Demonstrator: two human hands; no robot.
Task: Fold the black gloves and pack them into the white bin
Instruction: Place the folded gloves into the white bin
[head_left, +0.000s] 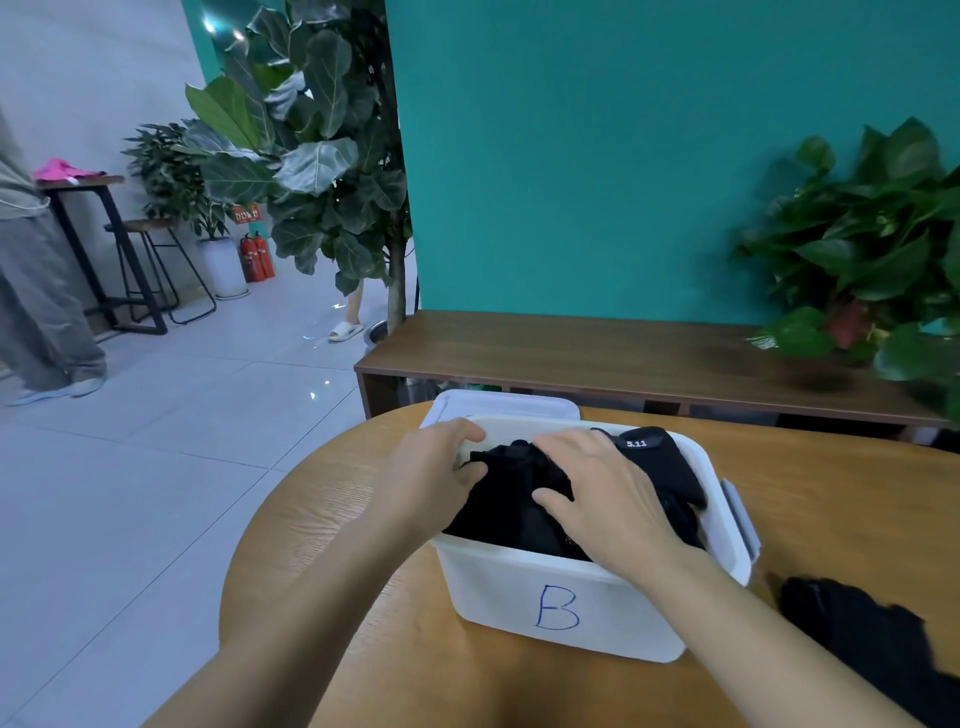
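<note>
A white bin (561, 597) marked with a blue "B" stands on the round wooden table (332, 519). Black gloves (509, 504) fill the bin; one with a "5.11" label (660, 457) sticks up at the far right corner. My left hand (436, 467) reaches over the bin's left rim, its thumb and fingers on the left end of a folded glove. My right hand (602, 488) lies flat on top of the gloves, fingers spread and pressing down. More black gloves (872, 639) lie on the table at the right.
The bin's white lid (498, 405) lies behind it. A dark wooden bench (597, 358) with a potted plant (872, 249) runs along the teal wall. A tall leafy plant (322, 145) stands left of it. A person (36, 291) stands at the far left.
</note>
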